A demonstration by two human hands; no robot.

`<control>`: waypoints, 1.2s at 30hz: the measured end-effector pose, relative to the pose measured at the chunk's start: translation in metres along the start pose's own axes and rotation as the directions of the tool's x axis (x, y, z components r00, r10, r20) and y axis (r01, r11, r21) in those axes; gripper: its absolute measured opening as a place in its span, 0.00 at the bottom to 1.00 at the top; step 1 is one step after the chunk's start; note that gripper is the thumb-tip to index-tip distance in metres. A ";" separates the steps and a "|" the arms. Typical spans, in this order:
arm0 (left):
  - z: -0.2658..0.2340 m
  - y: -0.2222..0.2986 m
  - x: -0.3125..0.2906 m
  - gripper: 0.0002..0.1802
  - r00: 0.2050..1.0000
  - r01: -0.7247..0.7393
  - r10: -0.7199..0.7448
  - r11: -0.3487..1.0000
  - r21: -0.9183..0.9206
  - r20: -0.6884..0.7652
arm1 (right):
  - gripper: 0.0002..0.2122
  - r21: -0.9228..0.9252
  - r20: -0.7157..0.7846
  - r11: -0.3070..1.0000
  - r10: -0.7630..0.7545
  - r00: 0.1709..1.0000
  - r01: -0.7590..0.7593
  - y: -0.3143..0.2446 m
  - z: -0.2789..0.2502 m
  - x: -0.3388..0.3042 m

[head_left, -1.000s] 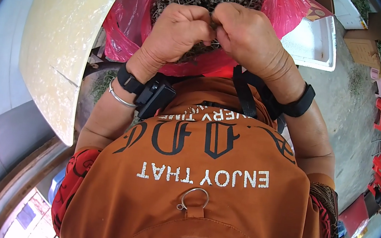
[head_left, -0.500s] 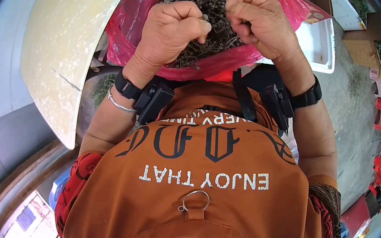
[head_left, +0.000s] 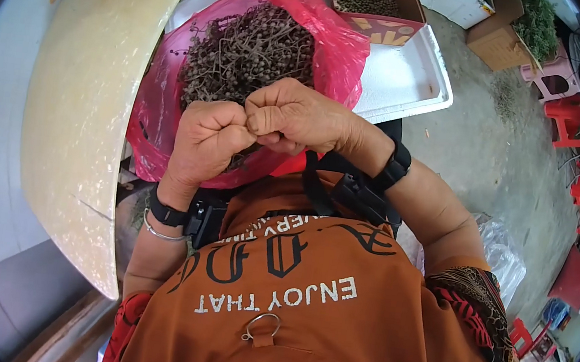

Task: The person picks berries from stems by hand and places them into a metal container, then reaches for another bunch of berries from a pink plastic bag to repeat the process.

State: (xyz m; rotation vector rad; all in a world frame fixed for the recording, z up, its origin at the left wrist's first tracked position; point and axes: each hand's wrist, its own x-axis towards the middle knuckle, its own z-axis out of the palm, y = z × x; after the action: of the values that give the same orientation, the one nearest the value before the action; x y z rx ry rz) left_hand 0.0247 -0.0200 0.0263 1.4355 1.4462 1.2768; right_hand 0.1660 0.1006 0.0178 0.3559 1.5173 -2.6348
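A pink plastic bag [head_left: 340, 39] stands wide at its mouth in front of me, filled with dark dried stems bearing small round pods [head_left: 248, 49]. Over the near part of this heap, my left hand [head_left: 209, 141] is closed, thumb pressed against the bent fingers. My right hand [head_left: 299, 118] is closed too, its fingertips touching those of the left. Whatever they pinch between them is hidden by the fingers.
Beyond the bag are a white foam tray [head_left: 416, 95] and a cardboard box [head_left: 380, 33] holding small round pods. A pale tabletop [head_left: 87, 120] runs along the left. Right of me, boxes of green sprigs [head_left: 537, 27] and red stools [head_left: 566, 117] stand on the concrete floor.
My hands have come together from apart, fingertips now touching. The view has shifted, so the bag sits lower and further left, and the box of pods shows more fully.
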 end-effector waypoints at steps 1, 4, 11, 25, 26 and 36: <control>0.001 0.001 0.001 0.08 1.000 -0.007 0.007 1.000 -0.001 0.002 | 0.12 0.078 0.037 0.997 -0.031 0.999 0.028 0.002 0.001 -0.001; 0.004 0.007 0.005 0.09 0.998 -0.063 0.063 0.995 -0.075 -0.002 | 0.08 0.239 0.084 0.966 -0.118 0.989 0.095 0.007 -0.002 -0.006; 0.004 0.008 0.007 0.09 0.990 -0.134 0.137 0.982 -0.129 0.012 | 0.11 0.376 0.027 0.878 -0.329 0.944 0.295 -0.011 -0.007 -0.021; -0.033 0.004 -0.040 0.08 0.999 -0.012 0.012 1.000 -0.011 -0.030 | 0.05 -0.235 -0.836 0.826 -0.441 0.327 0.513 -0.121 -0.220 -0.006; -0.030 0.003 -0.043 0.08 1.000 -0.002 0.003 1.000 0.031 -0.029 | 0.06 -0.264 -0.820 0.831 -0.461 0.340 0.490 -0.117 -0.242 -0.007; -0.035 0.000 -0.072 0.11 0.975 0.212 -0.202 0.970 0.117 -0.091 | 0.09 -0.168 -0.787 0.638 -0.546 0.287 0.751 -0.092 -0.257 -0.013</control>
State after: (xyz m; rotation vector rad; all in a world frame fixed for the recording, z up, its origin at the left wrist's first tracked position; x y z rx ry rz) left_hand -0.0001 -0.0963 0.0248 1.2865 1.7079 1.1385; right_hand 0.2026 0.3678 -0.0261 1.3835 1.8351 -3.6388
